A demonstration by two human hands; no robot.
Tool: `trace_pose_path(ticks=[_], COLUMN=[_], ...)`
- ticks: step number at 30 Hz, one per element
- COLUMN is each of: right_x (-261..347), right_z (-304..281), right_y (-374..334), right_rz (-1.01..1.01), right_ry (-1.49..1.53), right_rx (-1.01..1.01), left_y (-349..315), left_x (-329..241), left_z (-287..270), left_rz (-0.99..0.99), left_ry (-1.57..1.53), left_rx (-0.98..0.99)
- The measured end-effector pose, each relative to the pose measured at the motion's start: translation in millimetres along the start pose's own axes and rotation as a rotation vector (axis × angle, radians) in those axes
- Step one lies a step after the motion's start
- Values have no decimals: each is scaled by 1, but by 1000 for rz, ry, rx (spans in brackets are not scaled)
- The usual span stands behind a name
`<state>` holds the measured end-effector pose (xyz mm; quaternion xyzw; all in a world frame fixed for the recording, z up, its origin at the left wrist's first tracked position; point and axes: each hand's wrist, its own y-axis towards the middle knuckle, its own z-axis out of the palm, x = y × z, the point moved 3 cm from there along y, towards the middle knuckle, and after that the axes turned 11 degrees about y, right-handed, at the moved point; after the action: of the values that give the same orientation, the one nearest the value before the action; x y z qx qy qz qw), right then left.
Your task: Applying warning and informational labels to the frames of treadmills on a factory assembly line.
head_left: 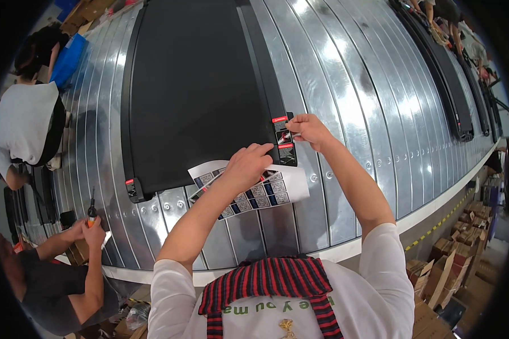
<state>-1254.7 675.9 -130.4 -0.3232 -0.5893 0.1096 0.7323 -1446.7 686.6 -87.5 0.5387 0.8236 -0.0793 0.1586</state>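
A black treadmill deck (198, 79) with side rails lies in front of me. Near the end of its right rail is a black, red and white warning label (284, 148). My right hand (311, 131) is closed in a pinch at the label's right edge. Across the deck's near edge reaches my left hand (247, 168), its foremost fingers stretched toward the label's left side. Printed sticker sheets (260, 195) are held under this hand, their loose edges curling past the deck; its thumb is hidden. A smaller label (131, 187) is on the left rail's end.
Ribbed metal worktable (350, 113) surrounds the deck. At lower left a co-worker's hands hold an orange-and-black screwdriver-like tool (91, 212). Another person in white (25, 121) bends at far left. Long black rails (435, 68) lie at right. Cardboard boxes (441, 277) stand below the table's right edge.
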Motion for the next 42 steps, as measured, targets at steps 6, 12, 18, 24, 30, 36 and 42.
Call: trace_pose_path(ticks=[6, 12, 18, 24, 30, 36, 42], right_x=[-1, -1, 3, 2, 1, 1, -1], right_z=[-1, 0, 2, 2, 0, 0, -1], right_y=[3, 3, 1, 4, 5, 5, 6], right_rz=[-6, -12, -13, -27, -7, -30, -71], right_ry=[-14, -19, 3, 14, -64, -54, -79], right_rx=[-19, -23, -33, -29, -44, -54, -107], left_y=[2, 4, 4, 4, 13, 23, 24], left_x=[3, 4, 4, 5, 4, 3, 2], left_z=[7, 5, 4, 4, -2, -1, 1], left_rz=[-20, -26, -16, 9, 42, 65, 69], left_ry=[20, 1, 8, 5, -11, 52, 73], left_rx=[5, 24, 32, 39, 115, 263, 265])
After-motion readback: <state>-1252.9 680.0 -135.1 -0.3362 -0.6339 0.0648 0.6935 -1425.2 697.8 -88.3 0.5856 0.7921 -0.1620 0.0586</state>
